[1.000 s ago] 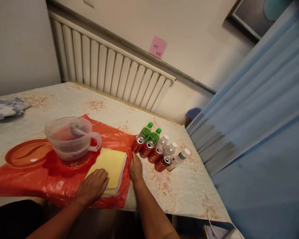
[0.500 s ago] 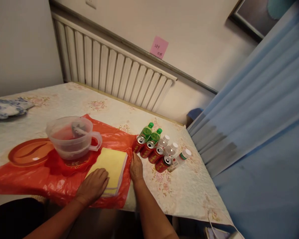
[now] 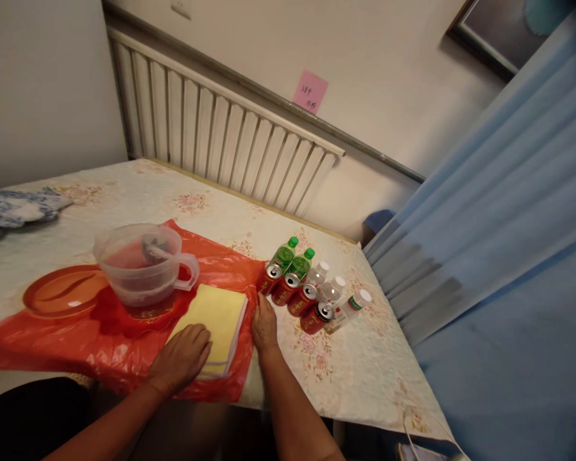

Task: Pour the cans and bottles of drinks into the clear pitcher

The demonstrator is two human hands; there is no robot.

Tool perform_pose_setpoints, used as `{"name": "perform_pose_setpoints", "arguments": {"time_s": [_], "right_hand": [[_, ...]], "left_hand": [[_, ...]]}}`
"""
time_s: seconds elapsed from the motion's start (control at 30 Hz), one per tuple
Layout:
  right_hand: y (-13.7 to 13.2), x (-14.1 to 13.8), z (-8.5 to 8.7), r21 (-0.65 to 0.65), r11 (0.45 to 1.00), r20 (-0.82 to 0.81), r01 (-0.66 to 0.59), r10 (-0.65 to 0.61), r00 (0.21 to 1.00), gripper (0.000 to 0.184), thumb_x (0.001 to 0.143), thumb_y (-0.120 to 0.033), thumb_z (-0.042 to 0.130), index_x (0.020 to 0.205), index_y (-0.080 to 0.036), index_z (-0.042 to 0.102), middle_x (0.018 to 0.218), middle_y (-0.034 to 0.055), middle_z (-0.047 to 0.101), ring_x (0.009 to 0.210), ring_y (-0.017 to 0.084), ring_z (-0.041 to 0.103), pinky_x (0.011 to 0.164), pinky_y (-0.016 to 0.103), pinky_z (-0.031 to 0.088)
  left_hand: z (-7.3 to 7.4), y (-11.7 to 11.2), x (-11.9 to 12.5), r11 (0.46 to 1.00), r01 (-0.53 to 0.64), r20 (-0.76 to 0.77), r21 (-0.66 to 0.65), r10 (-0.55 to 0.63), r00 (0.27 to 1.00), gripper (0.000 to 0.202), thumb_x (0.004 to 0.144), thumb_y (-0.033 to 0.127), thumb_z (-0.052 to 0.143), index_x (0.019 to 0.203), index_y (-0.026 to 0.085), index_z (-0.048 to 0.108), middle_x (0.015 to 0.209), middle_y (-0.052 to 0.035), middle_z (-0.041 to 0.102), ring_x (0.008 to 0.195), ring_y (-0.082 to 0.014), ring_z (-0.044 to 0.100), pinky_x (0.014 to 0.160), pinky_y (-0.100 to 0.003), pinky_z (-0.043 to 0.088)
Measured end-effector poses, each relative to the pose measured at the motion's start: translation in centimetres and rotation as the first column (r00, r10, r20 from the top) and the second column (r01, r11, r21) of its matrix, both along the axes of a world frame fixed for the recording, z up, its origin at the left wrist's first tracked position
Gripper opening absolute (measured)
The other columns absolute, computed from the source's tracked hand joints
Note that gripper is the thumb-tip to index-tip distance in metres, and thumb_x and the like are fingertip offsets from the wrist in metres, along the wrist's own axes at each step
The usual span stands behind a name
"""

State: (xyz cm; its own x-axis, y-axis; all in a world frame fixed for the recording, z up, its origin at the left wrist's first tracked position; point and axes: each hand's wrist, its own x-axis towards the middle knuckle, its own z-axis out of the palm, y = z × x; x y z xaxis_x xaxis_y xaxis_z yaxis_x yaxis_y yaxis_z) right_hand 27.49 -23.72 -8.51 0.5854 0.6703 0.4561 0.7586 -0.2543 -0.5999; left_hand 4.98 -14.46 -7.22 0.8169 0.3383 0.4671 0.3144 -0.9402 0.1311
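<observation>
My left hand (image 3: pixel 185 353) lies flat on a folded yellow cloth (image 3: pixel 216 320), its fingers resting on the top layer. My right hand (image 3: pixel 265 323) lies on its side along the right edge of a red plastic bag (image 3: pixel 125 365), fingers stretched out and nothing seen in them. The bag is spread under the cloth. Just beyond my right fingertips stands a row of several red drink cans (image 3: pixel 286 289). To the left of the cloth is a clear plastic jug (image 3: pixel 139 275) with a handle and a dark item inside, partly hidden by its wall.
An orange-brown oval plate (image 3: pixel 60 291) lies left of the jug. Behind the cans stand two green-capped bottles (image 3: pixel 301 264) and several white-capped clear bottles (image 3: pixel 352 308). A blue-and-white cloth (image 3: pixel 19 208) is at far left. A radiator (image 3: pixel 221 128) and a blue curtain (image 3: pixel 509 256) border the table.
The view has shifted slightly. Both hands stay in place against the cloth and the bag edge, and the things on the table have not moved.
</observation>
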Motion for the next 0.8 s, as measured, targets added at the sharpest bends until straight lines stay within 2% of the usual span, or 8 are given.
{"name": "perform_pose_setpoints", "arguments": {"time_s": [0.33, 0.47, 0.8], "right_hand": [[0.06, 0.01, -0.05, 0.023, 1.0, -0.001, 0.003, -0.003, 1.0, 0.044, 0.099, -0.021, 0.033, 0.138, -0.019, 0.053, 0.135, 0.0097, 0.062, 0.124, 0.021, 0.057, 0.108, 0.039, 0.042], [0.06, 0.01, 0.05, 0.018, 1.0, 0.005, -0.002, 0.002, 1.0, 0.044, 0.099, -0.022, 0.032, 0.138, -0.017, 0.053, 0.135, 0.0112, 0.062, 0.124, 0.023, 0.057, 0.108, 0.041, 0.042], [-0.07, 0.23, -0.4, 0.004, 1.0, 0.014, -0.003, 0.003, 1.0, 0.046, 0.098, -0.021, 0.033, 0.14, -0.017, 0.051, 0.138, 0.0108, 0.06, 0.126, 0.022, 0.056, 0.109, 0.04, 0.042]], "left_hand": [[0.26, -0.07, 0.1, 1.0, 0.008, 0.018, 0.001, -0.008, 1.0, 0.018, 0.096, 0.022, 0.046, 0.086, 0.02, 0.06, 0.091, -0.0083, 0.064, 0.09, -0.0252, 0.059, 0.082, -0.039, 0.047], [0.39, -0.15, 0.07, 1.0, 0.0, 0.026, 0.006, 0.0, 1.0, 0.016, 0.096, 0.022, 0.047, 0.087, 0.019, 0.06, 0.092, -0.0087, 0.064, 0.091, -0.0257, 0.059, 0.081, -0.04, 0.047], [-0.05, 0.01, 0.04, 1.0, 0.005, -0.005, 0.002, -0.005, 1.0, 0.019, 0.098, 0.024, 0.044, 0.09, 0.019, 0.06, 0.094, -0.0091, 0.064, 0.091, -0.0253, 0.059, 0.084, -0.04, 0.047]]}}
